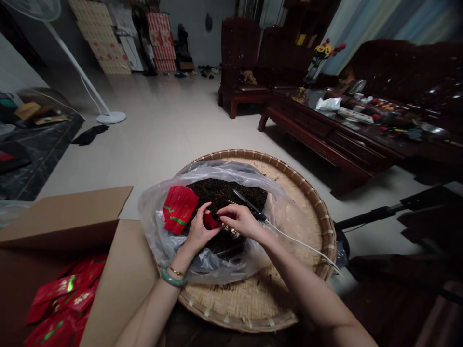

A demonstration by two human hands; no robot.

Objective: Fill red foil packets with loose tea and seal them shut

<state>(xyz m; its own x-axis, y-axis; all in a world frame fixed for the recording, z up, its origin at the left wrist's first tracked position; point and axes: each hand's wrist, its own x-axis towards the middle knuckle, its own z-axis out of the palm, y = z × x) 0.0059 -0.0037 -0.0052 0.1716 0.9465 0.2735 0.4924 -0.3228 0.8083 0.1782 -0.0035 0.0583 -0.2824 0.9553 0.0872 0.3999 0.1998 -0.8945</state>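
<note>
Over a round woven tray [307,207], both hands meet at a small red packet [211,220], held just above dark dried leaves [217,189] in an open clear plastic bag [152,205]. The left hand [198,231], with a green bangle [172,278] at its wrist, has its grip closed on the packet's near side, thumb and fingers bent around it. The right hand [240,220] comes in from the other side with its fingertips at the packet; whether that grip is together or a little apart, I cannot tell.

The step in hand looks like work on this one packet, at or near its opening; how full it is cannot be seen. The next move calls for a steady left hold, with the packet's edges kept even and the right fingertips working lightly, so that nothing spills or creases.

More red packets [179,209] lie fanned in an overlapping pile on the bag's left side. Beyond the right hand, a dark long-handled tool [249,205] rests on the leaves, and a white cord [307,245] runs over the tray near it. At the left, an open cardboard box [123,270] holds loosely heaped red packets with green marks.
</note>
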